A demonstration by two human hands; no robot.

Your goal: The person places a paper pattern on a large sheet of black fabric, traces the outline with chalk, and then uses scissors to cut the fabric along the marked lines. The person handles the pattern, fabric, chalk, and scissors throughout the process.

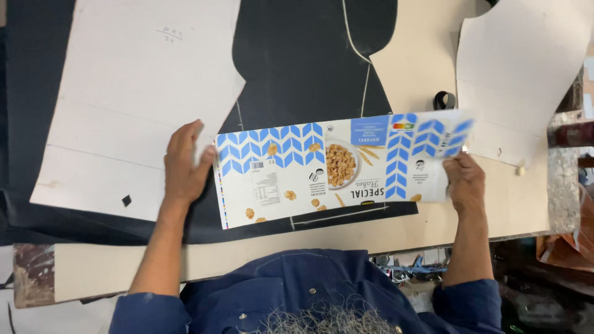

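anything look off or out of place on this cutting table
The flattened blue-and-white printed cereal carton is the odd item among plain cardboard pattern pieces on black fabric. Its right end lifts, blurred, in the right hand; the left hand presses its left edge.

A large pale paper pattern (133,93) lies on black cloth (303,55) marked with chalk lines. Another pale pattern piece (516,68) rests at the far right of the wooden table (346,241). A small black loop (443,99) sits between the pieces.
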